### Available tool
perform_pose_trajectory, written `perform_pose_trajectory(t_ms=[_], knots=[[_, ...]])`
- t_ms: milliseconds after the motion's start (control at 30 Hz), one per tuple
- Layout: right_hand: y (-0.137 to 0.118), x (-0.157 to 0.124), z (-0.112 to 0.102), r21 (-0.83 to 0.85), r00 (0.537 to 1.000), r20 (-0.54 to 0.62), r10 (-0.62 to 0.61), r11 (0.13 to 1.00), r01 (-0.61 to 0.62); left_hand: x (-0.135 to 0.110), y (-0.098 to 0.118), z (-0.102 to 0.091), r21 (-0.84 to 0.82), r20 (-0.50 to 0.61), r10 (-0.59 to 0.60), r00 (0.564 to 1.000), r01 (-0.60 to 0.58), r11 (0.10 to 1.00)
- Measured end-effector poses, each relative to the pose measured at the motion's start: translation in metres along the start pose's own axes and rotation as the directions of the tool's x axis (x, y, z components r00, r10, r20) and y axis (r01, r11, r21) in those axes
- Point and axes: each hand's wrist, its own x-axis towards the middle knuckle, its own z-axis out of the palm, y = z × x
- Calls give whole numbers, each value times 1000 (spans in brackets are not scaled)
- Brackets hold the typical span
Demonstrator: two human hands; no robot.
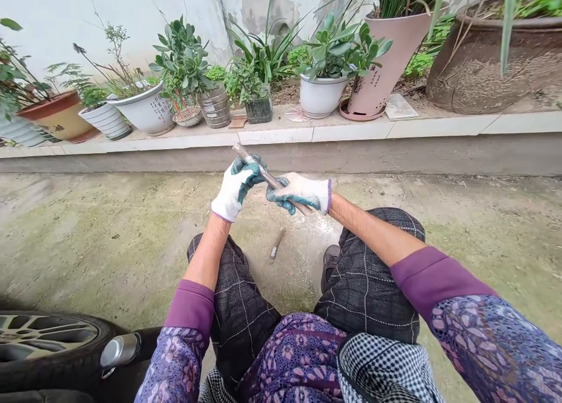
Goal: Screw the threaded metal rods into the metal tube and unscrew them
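Both hands wear white knit gloves with green coated palms and fingers. A short brownish-grey stick (273,181) runs tilted between them, its upper end pointing to the far left. My left hand (240,183) is closed around the stick near that upper end, where something pale and shiny seems wrapped on it. Lower along the stick, my right hand (298,192) grips it, with the lower end poking out below the palm. On the ground between my feet lies another short stick piece (276,245) with a whitish patch.
A low tiled ledge (272,135) runs across ahead, lined with potted plants, among them a white pot (322,96) and a tall pink pot (373,64). At the lower left are a car wheel (48,344) and a metal-lidded container (119,351).
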Motion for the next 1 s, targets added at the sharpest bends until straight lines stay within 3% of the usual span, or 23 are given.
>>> perform_pose_trajectory(t_ms=[200, 367, 500, 700, 767, 867, 933, 1000], knots=[[3, 2, -1, 9, 997, -74, -10, 1000, 11, -5, -1, 2, 27, 146, -96, 985, 93, 995], [3, 5, -1, -33, 996, -89, -24, 999, 22, -3, -2, -5, 47, 121, -63, 991, 57, 997], [4, 8, -2, -197, 992, -126, -9, 980, -16, 0, -5, -11, 33, 133, -72, 988, 68, 997], [2, 4, -17, -428, 977, -178, -119, 903, 32, -1, -4, -15, -20, 143, -73, 987, 76, 997], [-2, -1, -23, -583, 958, -200, -208, 811, 54, -2, -4, -16, -21, 142, -85, 986, 89, 996], [-7, -7, -30, -845, 909, -212, -358, 534, 13, -2, -7, -16, -12, 145, -118, 982, 121, 993], [-10, -10, -32, -924, 896, -216, -387, 377, -60, -2, -12, -13, -7, 152, -157, 976, 160, 987], [-11, -11, -33, -951, 897, -232, -375, 281, -129, -2, -17, -10, 12, 172, -209, 963, 210, 978]])
